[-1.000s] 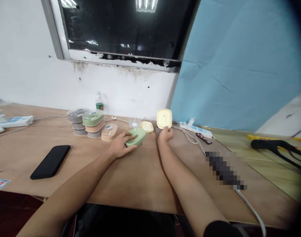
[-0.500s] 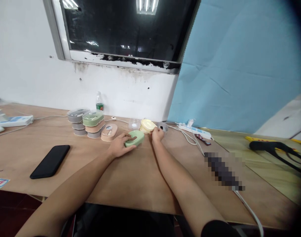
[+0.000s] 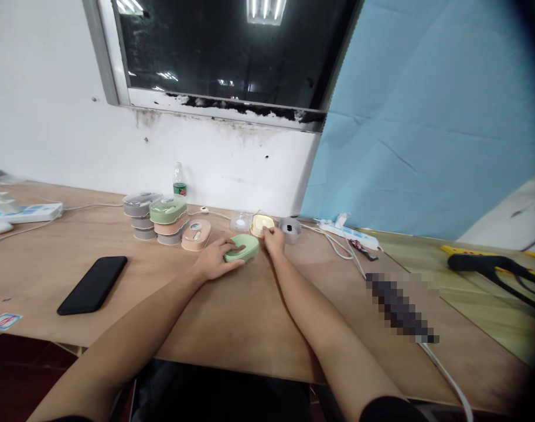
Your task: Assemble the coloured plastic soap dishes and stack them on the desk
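Observation:
My left hand [image 3: 215, 259] rests on a green oval case [image 3: 242, 247] lying on the wooden table [image 3: 232, 310], fingers curled over its near side. My right hand [image 3: 273, 240] is closed on the edge of a pale yellow case [image 3: 262, 224] just behind the green one. A clear lid [image 3: 240, 221] lies left of the yellow case and a grey round piece [image 3: 290, 228] lies right of it. A peach case [image 3: 196, 234] sits left of my left hand.
A stack of grey, green and peach cases [image 3: 158, 217] stands at the back left with a small bottle [image 3: 178, 180] behind. A black phone [image 3: 92, 284] lies at the left. A white power strip [image 3: 350, 234] and cables run along the right.
My right hand brought the yellow lid down from upright in the air onto the yellow case on the table. The left hand stayed on the green case.

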`<state>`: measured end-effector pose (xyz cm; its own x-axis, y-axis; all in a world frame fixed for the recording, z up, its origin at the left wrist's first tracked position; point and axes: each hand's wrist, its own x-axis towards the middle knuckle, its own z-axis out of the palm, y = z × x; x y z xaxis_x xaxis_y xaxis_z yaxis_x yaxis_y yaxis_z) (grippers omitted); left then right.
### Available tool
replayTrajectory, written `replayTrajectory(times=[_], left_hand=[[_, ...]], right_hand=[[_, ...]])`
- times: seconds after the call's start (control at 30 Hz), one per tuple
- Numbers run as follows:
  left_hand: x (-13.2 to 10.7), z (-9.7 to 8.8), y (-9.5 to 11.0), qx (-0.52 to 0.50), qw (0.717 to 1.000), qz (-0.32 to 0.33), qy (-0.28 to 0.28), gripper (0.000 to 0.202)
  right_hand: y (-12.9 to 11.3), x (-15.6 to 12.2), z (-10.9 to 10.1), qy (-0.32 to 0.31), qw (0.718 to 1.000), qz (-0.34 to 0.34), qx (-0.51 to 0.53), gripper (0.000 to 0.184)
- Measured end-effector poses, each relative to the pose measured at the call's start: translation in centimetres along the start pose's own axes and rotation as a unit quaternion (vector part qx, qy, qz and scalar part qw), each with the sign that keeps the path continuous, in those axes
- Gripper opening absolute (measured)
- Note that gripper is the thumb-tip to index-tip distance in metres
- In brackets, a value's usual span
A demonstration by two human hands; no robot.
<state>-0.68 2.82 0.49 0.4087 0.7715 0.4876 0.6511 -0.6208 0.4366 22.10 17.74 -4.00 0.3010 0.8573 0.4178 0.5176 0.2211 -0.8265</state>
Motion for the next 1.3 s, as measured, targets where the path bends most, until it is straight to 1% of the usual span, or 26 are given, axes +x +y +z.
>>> replayTrajectory(times=[0.1, 0.17, 0.2, 0.27, 0.33, 0.4, 0.43, 0.47, 0.5, 0.53, 0.57, 0.6, 0.63, 0.7, 0.77, 0.8, 0.87, 0.97, 1.03, 1.17, 1.3], left_hand=[[0.1, 0.1, -0.2, 0.001, 1.0, -0.019, 0.019, 0.05], [0.2, 0.2, -0.4, -0.005, 0.998, -0.04, 0.051, 0.049], [0.2, 0.2, -0.6, -0.012, 0.996, -0.052, 0.07, 0.047], [0.3, 0.3, -1.0, -0.024, 0.992, -0.076, 0.1, 0.044], [0.4, 0.4, -1.6, -0.036, 0.988, -0.096, 0.113, 0.042], [0.4, 0.5, -2.1, -0.051, 0.984, -0.111, 0.126, 0.042], [0.4, 0.6, -2.4, -0.064, 0.981, -0.116, 0.141, 0.044], [0.4, 0.6, -2.6, -0.082, 0.976, -0.117, 0.162, 0.047], [0.4, 0.7, -2.7, -0.101, 0.971, -0.117, 0.184, 0.049], [0.4, 0.7, -2.8, -0.117, 0.966, -0.113, 0.202, 0.052], [0.3, 0.7, -2.7, -0.127, 0.963, -0.107, 0.211, 0.055], [0.3, 0.7, -2.6, -0.129, 0.964, -0.098, 0.21, 0.058], [0.2, 0.7, -2.4, -0.123, 0.969, -0.089, 0.198, 0.06], [0.1, 0.7, -1.7, -0.098, 0.981, -0.069, 0.155, 0.06], [0.0, 0.7, -1.0, -0.074, 0.99, -0.051, 0.108, 0.057], [0.0, 0.7, -0.6, -0.064, 0.993, -0.043, 0.089, 0.055], [0.0, 0.6, -0.2, -0.045, 0.997, -0.028, 0.062, 0.051], [0.0, 0.5, 0.0, -0.027, 0.999, -0.019, 0.037, 0.047], [0.0, 0.4, -0.1, -0.022, 0.999, -0.021, 0.03, 0.045], [0.0, 0.5, -0.4, -0.021, 0.999, -0.026, 0.018, 0.042], [0.0, 0.6, -0.6, -0.016, 1.0, -0.024, 0.005, 0.042]], right_hand=[[-0.8, -0.6, -0.4, 0.02, 0.997, -0.068, -0.043, 0.031], [-1.8, -1.4, -0.7, 0.024, 0.991, -0.122, -0.042, 0.029], [-2.3, -2.0, -0.8, 0.015, 0.987, -0.153, -0.038, 0.03], [-3.5, -3.2, -0.9, -0.027, 0.975, -0.22, -0.033, 0.041], [-4.5, -4.3, -0.8, -0.09, 0.952, -0.29, -0.04, 0.05], [-5.0, -4.9, -0.7, -0.138, 0.93, -0.338, -0.047, 0.047], [-5.1, -4.9, -0.6, -0.144, 0.925, -0.347, -0.047, 0.041], [-5.1, -4.7, -0.6, -0.137, 0.928, -0.344, -0.044, 0.034], [-4.9, -4.3, -0.7, -0.114, 0.937, -0.328, -0.038, 0.028], [-4.6, -3.7, -0.9, -0.077, 0.951, -0.299, -0.028, 0.025], [-4.1, -2.9, -1.1, -0.03, 0.965, -0.26, -0.016, 0.026], [-3.6, -2.1, -1.5, 0.026, 0.977, -0.212, -0.003, 0.028], [-3.0, -1.3, -1.9, 0.086, 0.984, -0.155, 0.012, 0.03], [-1.6, 0.3, -2.9, 0.192, 0.98, -0.039, 0.026, 0.033], [-0.2, 1.5, -3.8, 0.248, 0.968, 0.041, 0.023, 0.035], [0.4, 1.8, -4.3, 0.257, 0.964, 0.065, 0.021, 0.037], [1.4, 2.3, -4.8, 0.25, 0.964, 0.09, 0.023, 0.041], [2.3, 2.5, -5.2, 0.22, 0.97, 0.096, 0.042, 0.05], [2.6, 2.6, -5.2, 0.215, 0.969, 0.104, 0.055, 0.055], [3.1, 2.8, -5.3, 0.221, 0.961, 0.144, 0.081, 0.053], [3.4, 2.9, -5.6, 0.214, 0.962, 0.143, 0.086, 0.053]])
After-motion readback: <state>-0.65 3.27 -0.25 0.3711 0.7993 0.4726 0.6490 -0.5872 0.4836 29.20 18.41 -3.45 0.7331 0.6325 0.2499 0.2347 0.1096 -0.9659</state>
